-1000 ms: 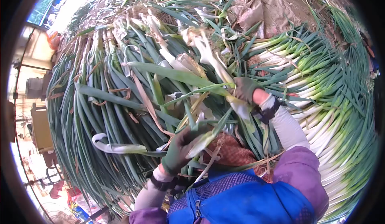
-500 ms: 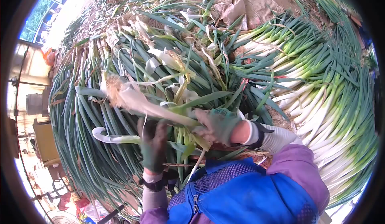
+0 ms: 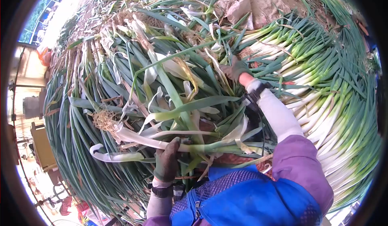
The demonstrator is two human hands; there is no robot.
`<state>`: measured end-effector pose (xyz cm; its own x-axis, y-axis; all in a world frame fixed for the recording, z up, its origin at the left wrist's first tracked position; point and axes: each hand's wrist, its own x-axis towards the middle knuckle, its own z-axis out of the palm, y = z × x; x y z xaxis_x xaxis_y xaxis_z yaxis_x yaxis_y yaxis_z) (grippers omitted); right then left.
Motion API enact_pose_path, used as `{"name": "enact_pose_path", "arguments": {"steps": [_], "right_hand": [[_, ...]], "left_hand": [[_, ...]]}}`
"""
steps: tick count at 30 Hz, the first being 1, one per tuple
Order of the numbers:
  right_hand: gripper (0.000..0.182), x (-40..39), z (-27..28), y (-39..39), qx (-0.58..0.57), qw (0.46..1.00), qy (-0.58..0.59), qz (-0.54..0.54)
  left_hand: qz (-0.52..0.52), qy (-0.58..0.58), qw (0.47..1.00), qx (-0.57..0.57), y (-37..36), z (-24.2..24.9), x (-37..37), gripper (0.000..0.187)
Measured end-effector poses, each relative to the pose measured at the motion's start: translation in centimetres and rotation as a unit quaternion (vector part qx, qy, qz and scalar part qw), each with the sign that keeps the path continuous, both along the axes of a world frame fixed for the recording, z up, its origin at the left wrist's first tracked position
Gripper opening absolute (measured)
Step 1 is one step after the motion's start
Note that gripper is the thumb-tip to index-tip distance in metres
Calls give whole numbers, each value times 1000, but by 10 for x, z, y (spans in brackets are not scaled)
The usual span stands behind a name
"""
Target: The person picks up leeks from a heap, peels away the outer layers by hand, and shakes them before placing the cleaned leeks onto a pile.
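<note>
My left hand [image 3: 167,159], in a dirty green work glove, is closed around the white stalk of a green onion [image 3: 137,137]. The onion lies nearly level across the view, its shaggy roots [image 3: 106,121] at the left and its green end running right, in front of my blue vest. My right hand [image 3: 235,70], gloved too, reaches forward over loose stripped leaves. Its fingers look spread, with nothing clearly held in them. Just in front of my left hand, pale peeled leaves [image 3: 173,68] hang over the heap of untrimmed onions [image 3: 76,137].
Cleaned green onions [image 3: 323,100] with white stalks lie in a long row on the right. Crumpled brown sacking [image 3: 258,7] covers ground at the far side. A yellowish box [image 3: 43,147] stands at the left edge.
My right hand has let go of the onion's green end and moved forward and right. My left hand now grips the stalk, which shows whiter and thinner, with outer leaves off.
</note>
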<state>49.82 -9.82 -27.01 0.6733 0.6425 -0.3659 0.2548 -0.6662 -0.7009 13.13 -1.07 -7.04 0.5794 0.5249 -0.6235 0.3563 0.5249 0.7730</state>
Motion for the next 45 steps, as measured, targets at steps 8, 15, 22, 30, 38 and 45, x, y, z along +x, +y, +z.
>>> {"name": "enact_pose_path", "arguments": {"steps": [8,15,22,30,38,45], "right_hand": [[65,-19,-117,53,-191,980,9,-53],[49,-2,-79,24,-98,989,91,-56],[50,24,91,-39,306,943,119,-43],[77,-120,355,10,276,918,-88,272],[43,-246,357,62,118,863,-258,418],[40,-264,367,54,27,889,-272,367]], "left_hand": [[-39,-14,999,1,16,-16,0,29],[-62,-26,998,-14,14,-5,-6,32],[-99,-128,984,68,-6,-7,-33,27],[14,-366,930,-31,-29,52,28,41],[68,-383,889,241,-27,46,1,24],[142,-390,888,199,-13,36,-11,27]]}}
